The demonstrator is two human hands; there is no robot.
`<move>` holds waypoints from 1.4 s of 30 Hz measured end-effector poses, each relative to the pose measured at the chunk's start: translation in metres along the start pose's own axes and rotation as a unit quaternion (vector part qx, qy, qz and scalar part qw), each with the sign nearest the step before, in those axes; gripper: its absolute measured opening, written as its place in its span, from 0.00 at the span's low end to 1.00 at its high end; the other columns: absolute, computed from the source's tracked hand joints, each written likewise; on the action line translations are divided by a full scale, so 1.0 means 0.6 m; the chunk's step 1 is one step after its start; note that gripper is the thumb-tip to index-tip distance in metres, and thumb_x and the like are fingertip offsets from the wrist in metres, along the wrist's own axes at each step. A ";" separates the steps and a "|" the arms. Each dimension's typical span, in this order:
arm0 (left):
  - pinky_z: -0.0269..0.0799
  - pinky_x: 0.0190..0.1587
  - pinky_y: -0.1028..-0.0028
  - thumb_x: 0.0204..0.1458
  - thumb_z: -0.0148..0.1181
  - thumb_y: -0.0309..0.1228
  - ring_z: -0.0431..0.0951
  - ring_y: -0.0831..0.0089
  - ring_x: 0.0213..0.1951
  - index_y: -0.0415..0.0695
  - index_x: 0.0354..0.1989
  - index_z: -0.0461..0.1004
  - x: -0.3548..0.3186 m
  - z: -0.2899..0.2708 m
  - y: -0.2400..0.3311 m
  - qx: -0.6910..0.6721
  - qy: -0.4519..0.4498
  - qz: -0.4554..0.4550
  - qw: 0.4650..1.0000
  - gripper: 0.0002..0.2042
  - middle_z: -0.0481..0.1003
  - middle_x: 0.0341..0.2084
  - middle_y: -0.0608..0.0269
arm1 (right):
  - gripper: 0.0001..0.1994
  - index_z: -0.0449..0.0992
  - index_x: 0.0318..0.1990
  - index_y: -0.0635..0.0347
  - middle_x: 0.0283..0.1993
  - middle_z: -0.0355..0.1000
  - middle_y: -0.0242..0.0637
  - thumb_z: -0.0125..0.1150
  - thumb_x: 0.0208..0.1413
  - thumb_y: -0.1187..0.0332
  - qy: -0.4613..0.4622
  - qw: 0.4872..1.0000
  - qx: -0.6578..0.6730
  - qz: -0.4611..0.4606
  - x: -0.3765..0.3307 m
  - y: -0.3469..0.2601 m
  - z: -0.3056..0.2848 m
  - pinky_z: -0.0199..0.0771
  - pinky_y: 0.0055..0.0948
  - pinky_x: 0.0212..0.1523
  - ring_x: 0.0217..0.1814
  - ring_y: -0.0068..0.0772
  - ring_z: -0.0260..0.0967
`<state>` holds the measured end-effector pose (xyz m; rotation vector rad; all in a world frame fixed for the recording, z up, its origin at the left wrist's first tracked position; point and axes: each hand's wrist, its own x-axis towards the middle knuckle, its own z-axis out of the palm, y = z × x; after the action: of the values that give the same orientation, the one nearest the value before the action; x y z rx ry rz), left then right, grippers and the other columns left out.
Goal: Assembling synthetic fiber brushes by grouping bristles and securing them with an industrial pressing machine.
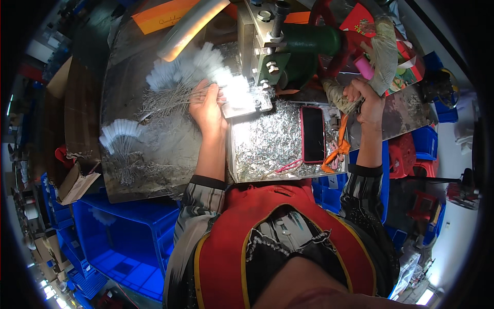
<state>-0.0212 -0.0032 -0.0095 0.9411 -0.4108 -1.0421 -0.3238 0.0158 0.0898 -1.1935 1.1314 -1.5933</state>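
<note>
My left hand (208,109) is closed beside the metal die block (247,105) of a green hand press (301,49), with thin wire stems running into its grip. Strong glare washes out the fingertips there. White-tufted wire brushes (188,72) lie heaped just beyond it, stems toward the left. At the right, my right hand (365,98) has its fingers wrapped around the press's handwheel (386,49), whose rim is bound in pale wrapping. Below the die, a tray (265,139) is covered with small shiny metal bits, and a phone (313,135) in a red case lies on it.
Another fan of white brushes (122,136) lies on the worn table (164,170). A lit lamp (193,28) hangs over the far side. An orange strip (338,152) dangles by the tray. Blue crates (121,232) and a cardboard box (77,183) stand left; red stools (404,157) stand right.
</note>
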 end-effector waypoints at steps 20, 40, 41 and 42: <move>0.69 0.30 0.80 0.43 0.55 0.18 0.73 0.75 0.29 0.31 0.47 0.62 -0.002 -0.004 0.015 0.004 -0.088 -0.023 0.996 0.20 0.73 0.29 0.56 | 0.06 0.68 0.17 0.66 0.11 0.60 0.36 0.51 0.42 0.78 -0.018 0.999 0.007 -0.043 -0.003 0.021 0.005 0.64 0.29 0.24 0.15 0.29 0.60; 0.68 0.38 0.77 0.43 0.51 0.17 0.73 0.71 0.34 0.34 0.51 0.57 -0.006 -0.013 0.010 -0.053 -0.064 -0.035 0.996 0.23 0.72 0.35 0.55 | 0.13 0.59 0.10 0.59 0.11 0.56 0.36 0.49 0.43 0.74 0.024 0.998 -0.051 0.025 -0.004 -0.015 0.018 0.62 0.29 0.27 0.15 0.30 0.56; 0.68 0.38 0.77 0.43 0.51 0.17 0.73 0.71 0.34 0.34 0.51 0.57 -0.005 -0.013 0.010 -0.053 -0.064 -0.034 0.996 0.23 0.72 0.35 0.55 | 0.13 0.59 0.10 0.59 0.11 0.56 0.36 0.49 0.43 0.74 0.024 0.998 -0.049 0.023 -0.004 -0.014 0.019 0.62 0.29 0.27 0.15 0.30 0.56; 0.68 0.38 0.77 0.43 0.51 0.17 0.73 0.71 0.34 0.33 0.51 0.57 -0.005 -0.014 0.009 -0.050 -0.069 -0.029 0.996 0.23 0.72 0.35 0.54 | 0.13 0.59 0.10 0.59 0.11 0.56 0.36 0.49 0.43 0.74 0.024 0.998 -0.049 0.023 -0.004 -0.014 0.020 0.62 0.29 0.27 0.15 0.30 0.56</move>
<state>-0.0137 0.0043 -0.0092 0.7984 -0.4444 -1.1750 -0.3126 0.0184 0.0990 -1.1889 1.2719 -1.5536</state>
